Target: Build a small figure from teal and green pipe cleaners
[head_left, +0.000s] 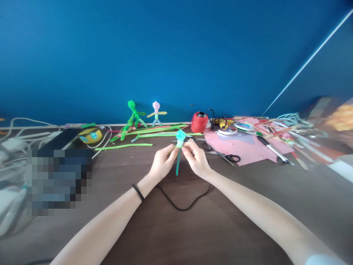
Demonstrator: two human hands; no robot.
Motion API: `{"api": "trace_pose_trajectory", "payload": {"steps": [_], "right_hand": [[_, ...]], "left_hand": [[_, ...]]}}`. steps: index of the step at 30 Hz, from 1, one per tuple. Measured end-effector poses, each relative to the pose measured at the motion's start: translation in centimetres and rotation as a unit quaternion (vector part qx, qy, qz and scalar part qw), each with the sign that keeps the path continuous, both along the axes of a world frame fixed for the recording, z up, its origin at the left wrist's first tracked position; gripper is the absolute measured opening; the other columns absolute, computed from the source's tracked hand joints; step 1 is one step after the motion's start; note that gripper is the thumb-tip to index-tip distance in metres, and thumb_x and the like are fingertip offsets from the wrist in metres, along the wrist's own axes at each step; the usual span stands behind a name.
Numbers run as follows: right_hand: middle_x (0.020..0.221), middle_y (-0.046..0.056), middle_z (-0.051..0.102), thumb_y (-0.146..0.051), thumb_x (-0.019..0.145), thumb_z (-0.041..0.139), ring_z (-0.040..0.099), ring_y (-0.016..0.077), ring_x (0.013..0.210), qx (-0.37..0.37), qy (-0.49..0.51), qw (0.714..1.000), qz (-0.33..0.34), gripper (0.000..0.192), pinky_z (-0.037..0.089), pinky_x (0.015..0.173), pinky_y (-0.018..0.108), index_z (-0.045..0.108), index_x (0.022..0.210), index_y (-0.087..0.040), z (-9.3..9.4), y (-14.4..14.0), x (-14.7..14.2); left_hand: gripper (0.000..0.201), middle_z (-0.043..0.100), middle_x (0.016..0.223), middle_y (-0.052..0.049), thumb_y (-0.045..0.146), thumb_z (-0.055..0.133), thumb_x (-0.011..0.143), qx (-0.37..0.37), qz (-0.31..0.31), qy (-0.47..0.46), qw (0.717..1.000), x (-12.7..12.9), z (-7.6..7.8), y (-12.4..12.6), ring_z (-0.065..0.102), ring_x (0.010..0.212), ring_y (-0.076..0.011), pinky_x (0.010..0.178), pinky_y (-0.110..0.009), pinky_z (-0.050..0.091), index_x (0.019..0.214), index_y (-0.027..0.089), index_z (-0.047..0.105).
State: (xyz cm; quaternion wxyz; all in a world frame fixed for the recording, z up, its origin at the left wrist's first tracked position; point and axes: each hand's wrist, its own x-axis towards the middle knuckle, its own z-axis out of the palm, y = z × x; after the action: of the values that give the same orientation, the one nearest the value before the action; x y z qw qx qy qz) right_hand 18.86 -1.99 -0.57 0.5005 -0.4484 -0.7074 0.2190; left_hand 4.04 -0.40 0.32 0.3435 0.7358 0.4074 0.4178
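Note:
Both my hands hold a small pipe-cleaner figure (179,141) above the brown table (193,221). It has a coiled turquoise head and a dark green stem hanging down. My left hand (162,162) pinches it from the left just under the head. My right hand (195,159) pinches it from the right at the same height. A black band circles my left wrist.
Two finished pipe-cleaner figures, green (134,116) and pastel (156,113), stand by the blue wall. Loose green pipe cleaners (124,146) lie behind my hands. Red thread spool (199,122), scissors (222,154), pink paper (245,149), a black cord (182,206) and a yellow tape roll (91,135) surround them.

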Motion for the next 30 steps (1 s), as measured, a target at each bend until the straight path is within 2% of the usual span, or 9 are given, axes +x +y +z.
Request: {"api": "trace_pose_trajectory", "payload": {"steps": [18, 25, 30], "right_hand": [[0.054, -0.006, 0.042, -0.034, 0.087, 0.041, 0.038, 0.0080, 0.045, -0.031, 0.034, 0.999, 0.023, 0.015, 0.029, 0.046, 0.021, 0.044, 0.085, -0.019, -0.20, -0.04, -0.19], [0.054, -0.006, 0.046, -0.036, 0.086, 0.045, 0.045, 0.0092, 0.047, -0.052, 0.089, 0.994, 0.039, 0.016, 0.034, 0.045, 0.021, 0.044, 0.088, -0.020, -0.03, 0.02, -0.16], [0.059, -0.003, 0.053, -0.038, 0.084, 0.048, 0.053, 0.0116, 0.051, -0.085, 0.147, 0.983, 0.071, 0.019, 0.042, 0.050, 0.024, 0.043, 0.091, -0.021, -0.27, 0.31, -0.16]], "left_hand": [[0.036, 0.043, 0.051, 0.004, 0.041, 0.040, 0.083, 0.005, 0.022, -0.004, 1.000, 0.05, -0.06, -0.05, 0.046, 0.051, -0.0090, 0.051, -0.020, 0.038, 0.056, 0.017, 0.040], [0.028, 0.057, 0.064, 0.002, 0.043, 0.048, 0.080, -0.089, -0.035, -0.110, 0.989, 0.25, -0.05, 0.05, 0.054, 0.055, -0.0099, 0.053, -0.021, 0.046, 0.074, 0.016, 0.054], [0.027, 0.059, 0.061, 0.000, 0.042, 0.049, 0.079, -0.134, -0.066, -0.145, 0.978, 0.24, 0.59, 0.10, 0.057, 0.052, -0.0120, 0.044, -0.022, 0.045, 0.082, 0.016, 0.054]]}}
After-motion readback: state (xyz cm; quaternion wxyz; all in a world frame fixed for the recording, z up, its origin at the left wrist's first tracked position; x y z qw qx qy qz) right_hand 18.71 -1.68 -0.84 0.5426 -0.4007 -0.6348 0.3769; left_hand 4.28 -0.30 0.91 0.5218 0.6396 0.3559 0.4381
